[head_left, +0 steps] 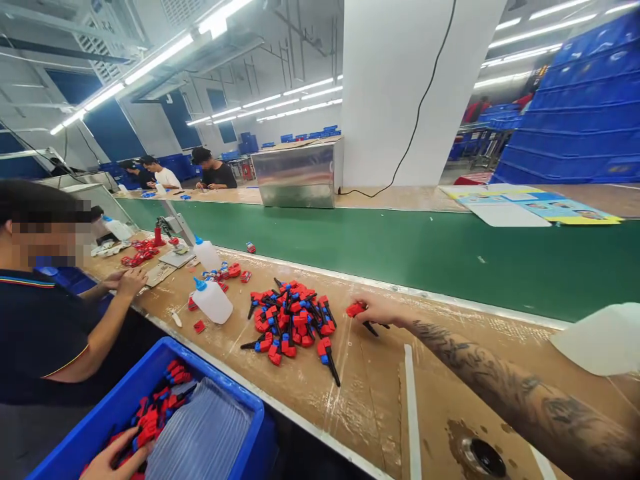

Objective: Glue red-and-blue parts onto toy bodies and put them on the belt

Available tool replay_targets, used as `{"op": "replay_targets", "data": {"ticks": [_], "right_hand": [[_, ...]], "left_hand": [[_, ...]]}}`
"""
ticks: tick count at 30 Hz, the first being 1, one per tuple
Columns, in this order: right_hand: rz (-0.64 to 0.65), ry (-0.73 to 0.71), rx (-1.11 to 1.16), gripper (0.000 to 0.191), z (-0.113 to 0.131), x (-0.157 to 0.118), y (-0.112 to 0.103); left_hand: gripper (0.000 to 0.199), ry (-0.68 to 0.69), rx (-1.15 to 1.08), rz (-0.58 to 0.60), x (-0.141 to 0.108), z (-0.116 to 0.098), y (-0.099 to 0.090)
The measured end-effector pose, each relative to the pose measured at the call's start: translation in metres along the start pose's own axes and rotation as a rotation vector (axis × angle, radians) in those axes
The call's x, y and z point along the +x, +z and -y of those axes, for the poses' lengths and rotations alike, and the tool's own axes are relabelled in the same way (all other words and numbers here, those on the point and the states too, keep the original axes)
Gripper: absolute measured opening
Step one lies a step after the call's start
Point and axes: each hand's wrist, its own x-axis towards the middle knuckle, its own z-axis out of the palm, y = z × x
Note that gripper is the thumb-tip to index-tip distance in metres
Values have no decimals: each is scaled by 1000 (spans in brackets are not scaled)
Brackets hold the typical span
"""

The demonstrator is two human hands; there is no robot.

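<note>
- Right grip (376,311) is narrow here, fingers pinched around a small red plastic piece with a black stem (355,309), just over or on the brown-covered table (363,407) — I can't tell whether it touches.
- Left grip (117,459) sits down in the blue plastic bin (259,421), fingers spread against the red-and-black pieces (149,424); whether they've closed on one, I can't tell.
- Good handling, I'd judge: pinch the chunky red body, let the stem trail free, and lift rather than drag — those stems look ready to snag.
- For the left grip, fingertips should pick at one body and stay off the stack of clear plastic sheets (203,433) just beside it.
- And the look of them! In the heap (295,317) beside the right grip, blocky red bodies, bright blue parts, slim black stems, all pointing every which way.
- One piece (325,351) lies at the heap's near edge, stem aimed away from the pile.
</note>
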Motion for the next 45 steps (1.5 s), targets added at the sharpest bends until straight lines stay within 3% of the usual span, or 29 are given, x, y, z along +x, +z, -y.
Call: {"op": "replay_targets", "data": {"ticks": [2,4,7,9,11,14,18,23,28,30,33,35,37,38,40,42,45], "right_hand": [[-8,42,-14,17,-3,17,11],[-26,87,-31,15,2,38,20],[-79,137,-42,24,14,71,28],[-129,142,-31,29,22,88,31],[-175,119,2,31,28,100,34],[-218,51,85,33,34,109,42],[-252,-69,173,25,37,109,50],[-310,-90,161,27,27,86,40],[-355,-148,113,37,41,65,26],[-349,-224,128,35,66,55,33],[-159,-466,152,34,121,28,66],[31,-640,132,32,161,8,102],[284,-756,98,29,197,-9,149],[409,-801,72,28,213,-16,176],[631,-893,-63,28,239,-28,233],[819,-979,-274,32,260,-41,290],[1001,-1044,-430,39,282,-59,366]], "left_hand": [[54,97,-142,12,-3,-69,-17],[51,321,-180,58,-12,-153,-20],[37,629,-140,228,-39,-266,8],[40,777,-61,298,-58,-314,40],[39,851,0,282,-71,-338,71],[41,882,13,115,-75,-350,101],[56,842,1,-81,-65,-362,109],[75,713,-5,-156,-68,-368,112],[94,734,-68,-176,-84,-338,107],[94,719,-89,-168,-95,-318,98],[85,571,-99,-68,-115,-270,67],[66,344,-65,55,-130,-215,34],[47,115,-8,112,-150,-144,-7],[46,9,26,130,-164,-105,-28],[54,-177,94,203,-196,-32,-63],[72,-305,139,308,-230,26,-83],[108,-375,158,491,-267,78,-80]]}}
